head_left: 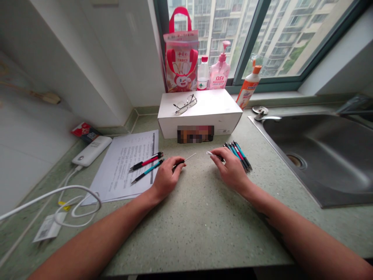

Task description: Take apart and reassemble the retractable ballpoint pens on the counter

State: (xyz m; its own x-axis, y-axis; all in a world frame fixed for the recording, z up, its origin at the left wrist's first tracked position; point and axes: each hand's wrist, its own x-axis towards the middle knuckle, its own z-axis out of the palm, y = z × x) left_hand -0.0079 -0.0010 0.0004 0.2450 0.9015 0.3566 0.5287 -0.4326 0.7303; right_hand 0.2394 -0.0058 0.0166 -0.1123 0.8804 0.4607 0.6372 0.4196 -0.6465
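My left hand rests on the green counter, its fingers closed on a thin pen refill that points up and to the right. My right hand lies a short way to the right, pinching a pen barrel with a pale tip aimed at the refill. The two parts are apart. Several pens lie bunched just beyond my right hand. A red pen and a teal pen lie on a printed sheet left of my left hand.
A white box with glasses on it stands behind the hands. Bottles and a red bag line the window sill. A steel sink fills the right. A power bank and white cable lie left.
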